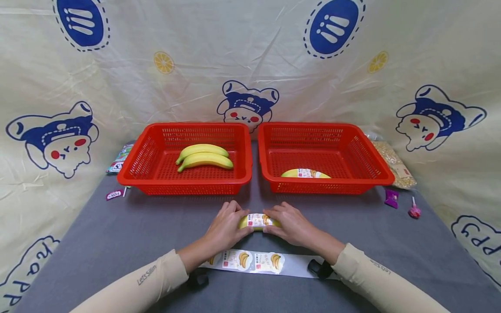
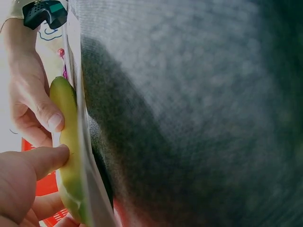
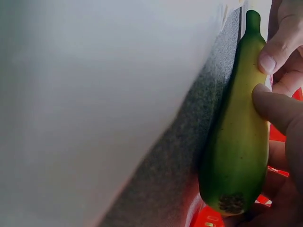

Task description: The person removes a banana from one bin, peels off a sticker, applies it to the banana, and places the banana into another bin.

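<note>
Between my two hands a yellow-green banana (image 2: 72,127) lies sideways over the grey cloth, a printed sticker (image 1: 255,220) across its upper side. My left hand (image 1: 228,225) holds its left part between thumb and fingers. From the other side my right hand (image 1: 291,225) grips it the same way. Both thumbs press its near side, close together at the middle, as the right wrist view shows. Nearer to me lies a strip of banana stickers (image 1: 258,262), its left part hidden by my left forearm.
Two unlabelled bananas (image 1: 205,160) lie in the left red basket (image 1: 184,188). The right red basket (image 1: 321,188) holds a stickered banana (image 1: 289,173). Outside the baskets are a green packet (image 1: 120,160), a bag of grain (image 1: 395,165), a purple candy (image 1: 391,198) and a pink lollipop (image 1: 414,211).
</note>
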Action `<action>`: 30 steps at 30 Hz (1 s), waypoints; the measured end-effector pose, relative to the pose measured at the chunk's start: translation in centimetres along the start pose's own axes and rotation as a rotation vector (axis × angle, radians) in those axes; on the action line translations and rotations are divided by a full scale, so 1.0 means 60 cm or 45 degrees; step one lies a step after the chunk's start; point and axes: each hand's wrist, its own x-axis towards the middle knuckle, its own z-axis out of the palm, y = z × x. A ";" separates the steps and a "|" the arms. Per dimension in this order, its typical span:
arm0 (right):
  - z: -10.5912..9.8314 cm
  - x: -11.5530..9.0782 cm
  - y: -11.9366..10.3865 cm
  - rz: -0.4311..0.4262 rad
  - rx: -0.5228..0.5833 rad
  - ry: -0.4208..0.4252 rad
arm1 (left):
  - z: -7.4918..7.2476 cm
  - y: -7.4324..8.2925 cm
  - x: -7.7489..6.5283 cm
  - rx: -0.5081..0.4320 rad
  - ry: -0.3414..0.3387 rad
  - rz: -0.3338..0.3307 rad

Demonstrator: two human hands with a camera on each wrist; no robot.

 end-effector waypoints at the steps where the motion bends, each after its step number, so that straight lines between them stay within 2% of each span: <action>1: -0.001 0.000 0.001 0.013 0.027 -0.003 | 0.000 -0.001 0.000 -0.004 -0.003 -0.002; 4: -0.004 -0.005 0.007 0.101 0.189 0.010 | 0.001 -0.001 0.001 -0.020 -0.016 -0.018; 8: -0.016 -0.015 0.029 0.311 0.551 0.061 | 0.001 0.000 0.000 -0.047 -0.036 -0.051; 11: -0.034 -0.023 0.052 0.485 0.818 0.125 | 0.000 -0.002 -0.003 -0.070 -0.048 -0.084; 14: -0.054 -0.036 0.077 0.615 1.067 0.235 | -0.002 -0.007 -0.006 -0.094 -0.073 -0.121; 16: -0.065 -0.045 0.094 0.661 1.229 0.307 | -0.004 -0.010 -0.008 -0.120 -0.099 -0.148; 21: -0.082 -0.067 0.128 0.691 1.551 0.430 | -0.009 -0.017 -0.013 -0.183 -0.153 -0.209; 25: -0.085 -0.075 0.146 0.716 1.753 0.486 | -0.011 -0.020 -0.016 -0.205 -0.175 -0.226; 30: -0.085 -0.078 0.160 0.718 1.942 0.541 | -0.012 -0.022 -0.020 -0.222 -0.189 -0.227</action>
